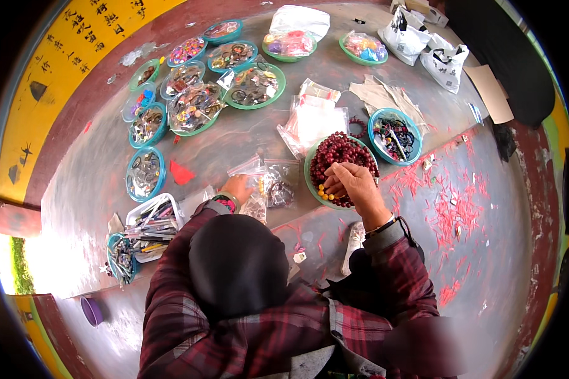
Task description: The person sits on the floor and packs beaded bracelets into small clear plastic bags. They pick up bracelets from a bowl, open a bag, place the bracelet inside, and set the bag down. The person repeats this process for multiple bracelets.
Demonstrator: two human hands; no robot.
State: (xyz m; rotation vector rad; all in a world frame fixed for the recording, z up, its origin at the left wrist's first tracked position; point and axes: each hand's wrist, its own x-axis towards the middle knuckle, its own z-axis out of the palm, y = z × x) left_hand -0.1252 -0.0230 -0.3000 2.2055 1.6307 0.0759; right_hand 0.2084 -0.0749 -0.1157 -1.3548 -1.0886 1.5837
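Note:
My right hand (355, 184) is over a green bowl (310, 183) heaped with strings of dark red round beads (338, 150). Its fingers are curled together at the beads, and whatever is between them is hidden. A few yellow beads (323, 191) show just below the fingers. To the left, my left hand (236, 188) is closed at the edge of a clear zip bag (251, 167), its fingertips partly covered by the plastic. Another clear bag (281, 183) with dark bracelets lies beside it. One loose dark red bracelet (358, 128) rests behind the bowl.
A blue basket (377, 148) of cords and pens stands right of the beads. Several bowls of bagged trinkets (196, 104) fill the far left. A white basket (178, 208) of pens sits by my left arm. Flat plastic bags (313, 123) lie behind; red scraps (452, 215) litter the right.

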